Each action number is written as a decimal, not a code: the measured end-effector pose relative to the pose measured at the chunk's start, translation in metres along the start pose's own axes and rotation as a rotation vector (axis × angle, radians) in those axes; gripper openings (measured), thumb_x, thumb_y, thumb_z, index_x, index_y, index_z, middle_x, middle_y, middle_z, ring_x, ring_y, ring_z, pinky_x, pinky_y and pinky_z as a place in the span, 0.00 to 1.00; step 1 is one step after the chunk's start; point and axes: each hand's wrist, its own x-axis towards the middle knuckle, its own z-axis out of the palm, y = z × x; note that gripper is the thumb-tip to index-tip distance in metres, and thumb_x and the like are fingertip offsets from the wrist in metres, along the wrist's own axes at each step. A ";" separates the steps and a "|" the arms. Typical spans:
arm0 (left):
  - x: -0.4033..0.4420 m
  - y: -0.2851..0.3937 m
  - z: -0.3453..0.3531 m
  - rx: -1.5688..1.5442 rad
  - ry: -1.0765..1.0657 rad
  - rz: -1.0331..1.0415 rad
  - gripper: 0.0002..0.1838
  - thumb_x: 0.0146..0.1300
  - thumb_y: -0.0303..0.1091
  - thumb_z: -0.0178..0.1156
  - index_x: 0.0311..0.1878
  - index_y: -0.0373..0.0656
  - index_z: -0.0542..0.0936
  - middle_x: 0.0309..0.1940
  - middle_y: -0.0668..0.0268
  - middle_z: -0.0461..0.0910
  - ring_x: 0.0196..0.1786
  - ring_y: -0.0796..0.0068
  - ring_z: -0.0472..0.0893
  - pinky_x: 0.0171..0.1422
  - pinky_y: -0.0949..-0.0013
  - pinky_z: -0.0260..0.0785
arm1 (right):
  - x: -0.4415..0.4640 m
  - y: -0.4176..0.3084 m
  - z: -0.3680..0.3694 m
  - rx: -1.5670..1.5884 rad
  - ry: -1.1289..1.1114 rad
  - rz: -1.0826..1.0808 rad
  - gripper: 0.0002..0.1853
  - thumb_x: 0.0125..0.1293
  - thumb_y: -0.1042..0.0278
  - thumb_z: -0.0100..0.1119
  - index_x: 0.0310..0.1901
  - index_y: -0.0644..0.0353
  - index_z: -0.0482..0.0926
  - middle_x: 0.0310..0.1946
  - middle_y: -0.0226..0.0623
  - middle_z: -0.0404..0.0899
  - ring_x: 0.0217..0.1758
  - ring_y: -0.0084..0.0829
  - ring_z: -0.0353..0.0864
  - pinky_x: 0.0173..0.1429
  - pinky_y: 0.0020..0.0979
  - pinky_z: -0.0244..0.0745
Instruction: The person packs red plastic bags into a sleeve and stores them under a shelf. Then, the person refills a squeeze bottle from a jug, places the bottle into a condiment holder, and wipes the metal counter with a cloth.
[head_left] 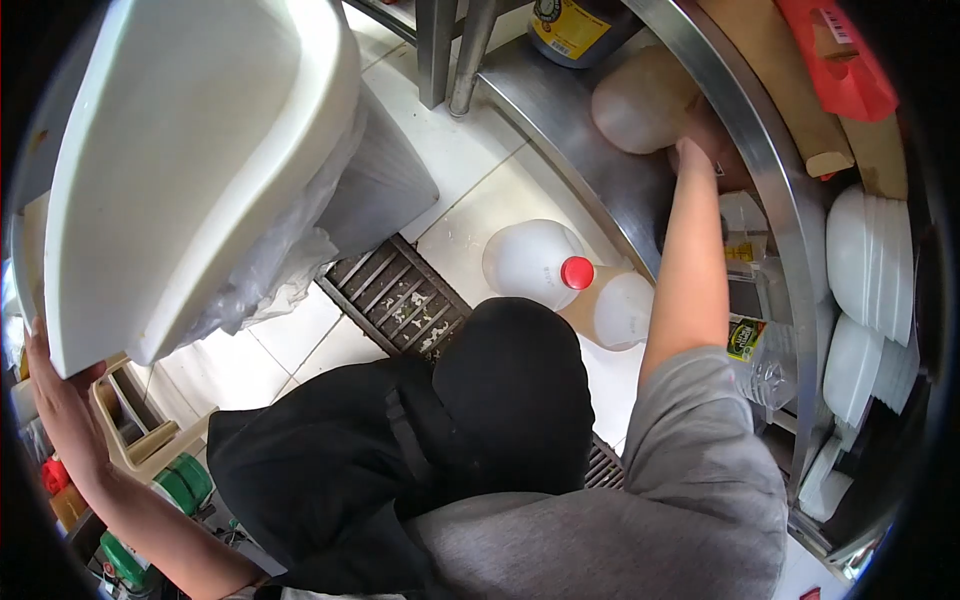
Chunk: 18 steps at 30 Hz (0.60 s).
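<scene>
At the far left my left hand [62, 390] grips the lower corner of a large white plastic lid [200, 150]. It is tilted up over a grey bin [385, 165] lined with a clear plastic bag [290, 270]. My right hand [700, 145] reaches under a steel counter onto the lower steel shelf [560, 125]. It is beside a cloudy, rounded plastic jug [640, 100] lying on that shelf; shadow hides the fingers, so I cannot tell whether they hold anything.
On the tiled floor stand a white jug with a red cap [577, 272] and a second jug [620, 310]. A drain grate [400, 300] runs by my knee. A dark yellow-labelled container [575, 30], clear bottles [765, 370] and stacked white containers [870, 265] are around the shelf.
</scene>
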 end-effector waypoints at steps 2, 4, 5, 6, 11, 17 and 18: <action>-0.003 -0.001 0.001 0.012 0.015 0.005 0.30 0.77 0.53 0.43 0.71 0.40 0.67 0.60 0.52 0.69 0.46 0.69 0.80 0.52 0.70 0.75 | -0.015 -0.014 0.001 0.140 0.116 0.066 0.25 0.75 0.58 0.46 0.69 0.62 0.67 0.70 0.49 0.66 0.74 0.45 0.62 0.75 0.37 0.55; -0.003 0.000 -0.001 0.030 0.021 0.017 0.32 0.76 0.55 0.44 0.71 0.40 0.68 0.60 0.52 0.69 0.45 0.69 0.79 0.52 0.71 0.75 | -0.020 -0.048 -0.020 0.352 0.139 0.186 0.26 0.75 0.57 0.48 0.67 0.66 0.68 0.69 0.50 0.68 0.69 0.40 0.70 0.68 0.32 0.64; 0.000 -0.001 -0.004 -0.005 -0.007 -0.011 0.32 0.76 0.55 0.44 0.71 0.40 0.68 0.59 0.53 0.70 0.45 0.69 0.79 0.52 0.71 0.74 | -0.022 -0.068 -0.025 0.619 0.144 0.219 0.23 0.73 0.59 0.51 0.62 0.68 0.72 0.64 0.52 0.72 0.67 0.43 0.72 0.68 0.35 0.64; 0.002 -0.004 -0.008 -0.040 -0.034 -0.040 0.32 0.76 0.55 0.44 0.71 0.40 0.68 0.59 0.53 0.70 0.46 0.69 0.79 0.52 0.70 0.74 | -0.021 -0.093 -0.036 0.777 0.154 0.259 0.22 0.72 0.59 0.53 0.59 0.69 0.74 0.61 0.54 0.75 0.64 0.45 0.75 0.67 0.37 0.65; 0.003 -0.010 -0.009 0.045 -0.027 0.034 0.25 0.78 0.45 0.40 0.70 0.43 0.69 0.55 0.61 0.74 0.46 0.73 0.78 0.55 0.70 0.71 | 0.004 -0.173 -0.030 1.025 0.183 0.314 0.27 0.68 0.55 0.58 0.60 0.69 0.73 0.59 0.55 0.75 0.63 0.44 0.72 0.65 0.36 0.65; 0.007 -0.004 -0.005 -0.018 -0.060 -0.048 0.26 0.77 0.48 0.43 0.70 0.43 0.69 0.53 0.59 0.77 0.43 0.73 0.79 0.52 0.71 0.73 | 0.049 -0.175 0.005 0.860 -0.144 0.134 0.28 0.73 0.52 0.45 0.68 0.61 0.68 0.63 0.56 0.73 0.68 0.50 0.70 0.70 0.38 0.64; 0.007 0.000 -0.005 -0.013 -0.063 -0.055 0.26 0.77 0.49 0.44 0.70 0.43 0.69 0.53 0.58 0.76 0.43 0.73 0.80 0.51 0.72 0.74 | 0.047 -0.145 0.022 1.153 -0.488 -0.084 0.29 0.74 0.48 0.45 0.69 0.56 0.68 0.63 0.56 0.74 0.69 0.48 0.70 0.71 0.36 0.63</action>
